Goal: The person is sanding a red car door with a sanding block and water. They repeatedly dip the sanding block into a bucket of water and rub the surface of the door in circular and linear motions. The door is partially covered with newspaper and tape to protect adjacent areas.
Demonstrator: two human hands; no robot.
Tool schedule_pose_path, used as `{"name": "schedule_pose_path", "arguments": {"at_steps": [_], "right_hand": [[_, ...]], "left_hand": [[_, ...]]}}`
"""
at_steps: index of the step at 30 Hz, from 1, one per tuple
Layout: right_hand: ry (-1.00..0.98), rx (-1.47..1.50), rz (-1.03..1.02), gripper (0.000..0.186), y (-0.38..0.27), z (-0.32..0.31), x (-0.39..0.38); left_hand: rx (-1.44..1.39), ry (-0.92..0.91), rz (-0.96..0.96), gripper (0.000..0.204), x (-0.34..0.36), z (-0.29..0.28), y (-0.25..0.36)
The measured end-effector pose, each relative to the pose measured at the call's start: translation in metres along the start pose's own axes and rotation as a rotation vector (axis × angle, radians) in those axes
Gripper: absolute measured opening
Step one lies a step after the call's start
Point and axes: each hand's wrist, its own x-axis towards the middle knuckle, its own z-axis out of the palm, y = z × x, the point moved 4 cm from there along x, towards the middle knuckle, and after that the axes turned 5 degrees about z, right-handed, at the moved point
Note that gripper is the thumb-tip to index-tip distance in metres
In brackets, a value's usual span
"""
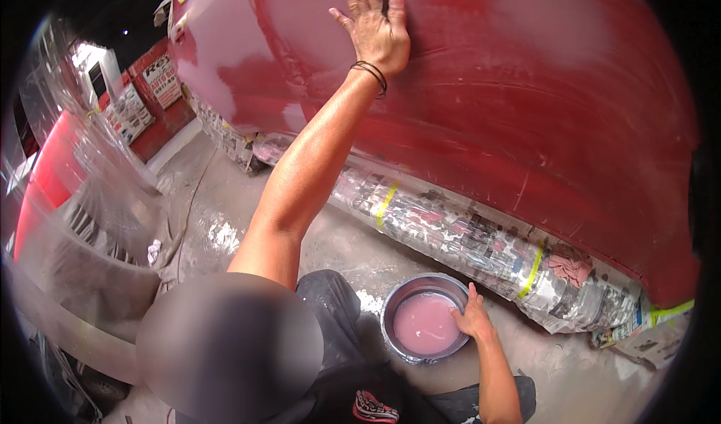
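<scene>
My left hand (375,30) lies flat against the dull red car panel (481,101), its fingers spread. A dark sliver shows between the fingers and thumb; I cannot tell if it is shadow or a thin pad. Dark bands circle that wrist. Down by the floor, my right hand (473,317) grips the right rim of a round grey basin (390,311), thumb inside and fingers along the outside. Cloudy pink liquid (425,325) fills the lower part of it. Pale, hazy patches and streaks mark the panel around my left hand.
Newspaper (458,236) held by yellow-green tape wraps the car's lower sill. A crumpled pink piece (571,268) rests on it. Plastic sheeting (98,191) drapes a red and grey vehicle at left. A thin cable (194,199) crosses the grey, stained floor.
</scene>
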Motion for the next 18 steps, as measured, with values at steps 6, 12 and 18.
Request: {"name": "schedule_pose_path", "arguments": {"at_steps": [6,12,18], "right_hand": [[-0.066,-0.006,-0.006,0.115,-0.022,0.012,-0.005],[-0.032,-0.028,0.071,0.119,-0.018,0.003,-0.01],[-0.048,-0.033,0.064,0.122,-0.032,0.005,-0.007]], "left_hand": [[-0.093,0.068,-0.372,0.071,0.053,-0.061,-0.201],[-0.034,0.018,-0.32,0.07,0.026,-0.011,-0.158],[-0.1,0.055,-0.435,0.071,0.044,-0.047,-0.216]]}}
